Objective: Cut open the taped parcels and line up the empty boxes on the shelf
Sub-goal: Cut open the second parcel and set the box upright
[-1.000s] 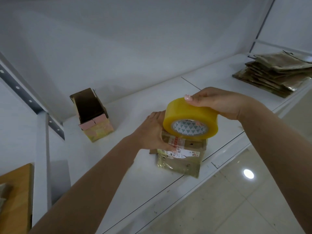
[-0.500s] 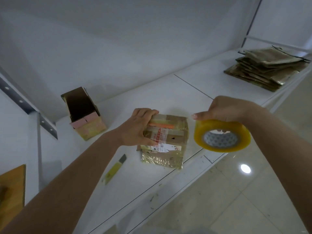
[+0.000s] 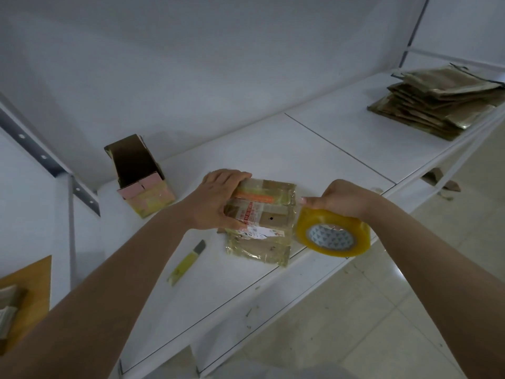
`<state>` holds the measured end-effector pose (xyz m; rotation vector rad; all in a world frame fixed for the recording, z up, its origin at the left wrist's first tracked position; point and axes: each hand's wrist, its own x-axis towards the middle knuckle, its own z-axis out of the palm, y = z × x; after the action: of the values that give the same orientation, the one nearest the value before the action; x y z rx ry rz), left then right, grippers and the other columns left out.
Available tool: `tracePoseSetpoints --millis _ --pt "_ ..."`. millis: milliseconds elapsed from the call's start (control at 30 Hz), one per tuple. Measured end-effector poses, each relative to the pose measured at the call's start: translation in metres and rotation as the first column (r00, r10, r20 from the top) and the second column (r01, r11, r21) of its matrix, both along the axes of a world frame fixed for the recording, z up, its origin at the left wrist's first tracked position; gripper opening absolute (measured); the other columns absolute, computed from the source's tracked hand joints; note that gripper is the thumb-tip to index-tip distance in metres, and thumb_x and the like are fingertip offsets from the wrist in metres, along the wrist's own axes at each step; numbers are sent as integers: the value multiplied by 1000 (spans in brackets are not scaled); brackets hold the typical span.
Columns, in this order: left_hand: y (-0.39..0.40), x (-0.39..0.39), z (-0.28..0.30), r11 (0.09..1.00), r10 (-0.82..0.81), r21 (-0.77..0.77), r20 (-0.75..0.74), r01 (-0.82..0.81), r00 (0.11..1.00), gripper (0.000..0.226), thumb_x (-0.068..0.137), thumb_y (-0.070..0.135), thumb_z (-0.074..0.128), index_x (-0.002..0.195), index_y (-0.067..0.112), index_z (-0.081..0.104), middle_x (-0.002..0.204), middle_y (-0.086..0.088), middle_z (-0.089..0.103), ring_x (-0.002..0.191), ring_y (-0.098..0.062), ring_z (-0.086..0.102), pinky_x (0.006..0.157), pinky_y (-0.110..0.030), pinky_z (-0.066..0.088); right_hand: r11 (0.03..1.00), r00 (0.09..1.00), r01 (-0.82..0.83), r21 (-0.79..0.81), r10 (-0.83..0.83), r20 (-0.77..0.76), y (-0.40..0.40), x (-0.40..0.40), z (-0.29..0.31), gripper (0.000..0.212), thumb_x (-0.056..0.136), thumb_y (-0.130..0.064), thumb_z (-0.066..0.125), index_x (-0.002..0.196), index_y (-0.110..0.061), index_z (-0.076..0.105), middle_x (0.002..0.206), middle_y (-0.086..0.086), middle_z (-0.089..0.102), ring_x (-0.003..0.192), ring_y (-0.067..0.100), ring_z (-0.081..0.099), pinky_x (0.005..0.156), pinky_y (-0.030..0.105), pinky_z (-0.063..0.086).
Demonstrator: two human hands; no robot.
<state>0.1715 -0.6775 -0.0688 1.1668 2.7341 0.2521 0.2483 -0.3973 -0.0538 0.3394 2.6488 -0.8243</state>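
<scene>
Taped parcel: lying flat near the front edge of the white shelf.
Left hand: clamped over the parcel's left end.
Right hand: gripping a yellow tape roll just right of the parcel.
Utility knife: left of the parcel, untouched.
Open empty box: further left, towards the back.
Flattened cartons: stacked far right.

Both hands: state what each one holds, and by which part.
The right hand grips the tape roll by its outer rim, from above. The left hand clasps the taped parcel at its left end, pressing it onto the shelf.
</scene>
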Motion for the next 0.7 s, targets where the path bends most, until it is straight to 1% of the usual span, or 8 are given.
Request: tracePoseSetpoints --millis 100,133,200,267,333,500,600,700 --pt "8 13 9 989 22 -139 -229 -55 973 131 58 93 30 152 17 -21 158 1 -28 142 -25 -35 116 -47 -17 998 999 40 -40 -41 -18 -1 -2 -5 59 80 -70 56 88 -12 66 81 5 67 67 18 63 55 25 45" --pt "15 20 11 994 1 -105 -282 -32 959 127 60 92 25 150 17 -23 156 1 -30 141 -23 -36 115 -44 -18 997 998 56 -61 -57 -22 -1 -3 -7 58 81 -69 57 89 -13 66 83 5 67 68 19 64 57 26 47" --pt "32 35 5 998 -51 -47 -253 40 966 110 75 84 26 152 16 -15 158 3 -22 145 -21 -27 118 -41 -13 993 997 77 -85 -79 -24 -1 -5 -8 60 81 -69 59 90 -10 68 83 6 68 70 21 65 61 29 49" --pt "46 44 -11 990 -66 -136 -157 44 985 91 91 68 32 154 16 -9 161 2 -16 147 -20 -22 122 -44 -4 992 996 88 -86 -90 -20 -3 -7 -9 62 81 -67 61 92 -6 69 79 7 66 68 21 64 59 28 47" --pt "51 46 -23 971 -34 -240 -147 -2 989 78 99 54 32 154 17 -10 162 0 -17 147 -21 -23 121 -45 1 993 994 104 -59 -105 -17 -6 -5 -10 61 82 -65 62 93 -5 66 77 6 62 65 19 59 56 27 43" --pt "62 55 -14 992 1 -126 -92 -12 996 84 99 55 36 153 18 -16 159 2 -26 145 -17 -28 119 -49 -9 993 994 110 -41 -111 -17 -3 -7 -12 57 83 -64 62 84 -8 64 73 6 62 64 20 60 54 27 42" --pt "72 67 -33 971 25 -231 -176 -66 984 83 101 48 37 145 23 -29 148 6 -38 138 -19 -37 118 -59 -2 992 994 113 -49 -113 1 -2 -10 -12 61 81 -65 64 91 -5 65 77 8 63 67 21 61 59 29 44" --pt "62 52 -38 967 -4 -251 -174 -40 985 76 104 36 37 144 29 -27 148 12 -36 142 -17 -32 120 -55 1 996 997 79 -51 -78 23 0 -11 -10 66 79 -68 64 97 -5 66 89 13 68 70 22 62 66 31 48"
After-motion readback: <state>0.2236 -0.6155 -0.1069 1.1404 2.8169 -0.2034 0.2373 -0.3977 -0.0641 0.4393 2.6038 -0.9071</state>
